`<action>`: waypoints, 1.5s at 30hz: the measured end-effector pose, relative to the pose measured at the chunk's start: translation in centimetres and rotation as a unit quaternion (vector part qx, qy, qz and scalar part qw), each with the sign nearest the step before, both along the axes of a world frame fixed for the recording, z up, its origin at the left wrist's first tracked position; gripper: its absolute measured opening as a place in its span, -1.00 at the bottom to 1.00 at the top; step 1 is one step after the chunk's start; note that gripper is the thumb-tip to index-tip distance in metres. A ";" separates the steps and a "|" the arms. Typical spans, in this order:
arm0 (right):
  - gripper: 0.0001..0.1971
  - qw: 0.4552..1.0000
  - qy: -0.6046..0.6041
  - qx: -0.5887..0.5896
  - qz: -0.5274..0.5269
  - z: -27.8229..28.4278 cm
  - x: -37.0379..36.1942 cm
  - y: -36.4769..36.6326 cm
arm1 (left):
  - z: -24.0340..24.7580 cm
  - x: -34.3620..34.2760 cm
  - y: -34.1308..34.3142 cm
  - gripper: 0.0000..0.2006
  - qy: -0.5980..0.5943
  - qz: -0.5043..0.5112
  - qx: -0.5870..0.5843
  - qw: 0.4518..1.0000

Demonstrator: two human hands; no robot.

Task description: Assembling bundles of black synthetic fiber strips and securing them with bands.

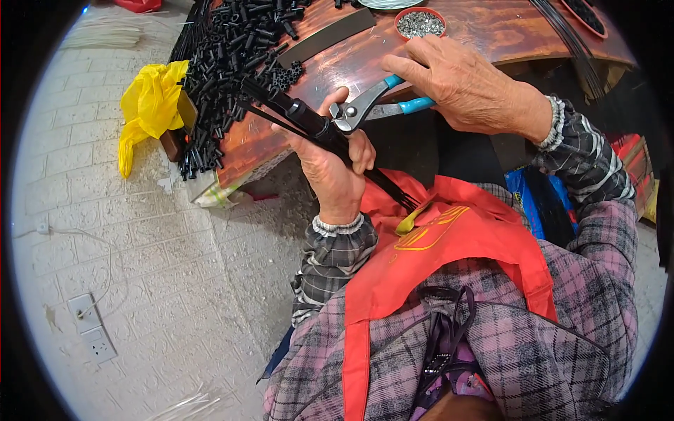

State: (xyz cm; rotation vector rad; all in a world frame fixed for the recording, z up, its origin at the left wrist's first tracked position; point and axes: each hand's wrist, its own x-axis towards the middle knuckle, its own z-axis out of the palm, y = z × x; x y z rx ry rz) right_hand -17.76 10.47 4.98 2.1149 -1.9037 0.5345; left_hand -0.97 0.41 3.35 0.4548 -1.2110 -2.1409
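My left hand (333, 172) is wrapped round a bundle of thin black rods (302, 118) with a thicker black collar near its upper end. The bundle slants down to the right, its lower tips resting by the red apron (449, 210) over my lap. In my right hand (474, 88) are pliers with blue handles (368, 105). Their metal jaws meet the side of the bundle just above my left fingers, and the handles are spread apart. Whether the jaws grip a small part there, I cannot tell.
A heap of short black tubular parts (232, 56) covers the left of the wooden table (484, 28). A flat dark strip (326, 38) lies beside it. Further right is a red bowl of small metal pieces (421, 24). A yellow plastic bag (151, 102) hangs at the table's left edge.
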 end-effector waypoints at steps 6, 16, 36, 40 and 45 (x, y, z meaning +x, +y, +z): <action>-0.53 1.000 0.005 0.011 -0.001 0.0 -0.4 0.1 | 0.2 0.0 0.4 -0.16 -0.010 0.002 0.008 1.000; -0.63 1.000 0.000 0.026 -0.002 1.0 -0.6 0.3 | 0.3 -0.1 0.5 -0.14 -0.032 -0.005 -0.009 0.999; -0.76 0.925 -0.374 -0.059 -0.029 -2.1 -1.2 -2.4 | -1.0 -1.1 -1.5 -0.11 -0.007 0.026 -0.028 0.999; -0.80 0.926 -0.337 0.022 -0.169 0.0 -5.1 -3.7 | -1.5 -1.2 -1.9 -0.19 0.002 0.016 -0.018 1.000; -0.85 0.953 -0.186 0.045 -0.234 -1.0 -7.9 -5.5 | -1.7 -1.8 -1.8 -0.18 -0.015 0.027 -0.031 0.999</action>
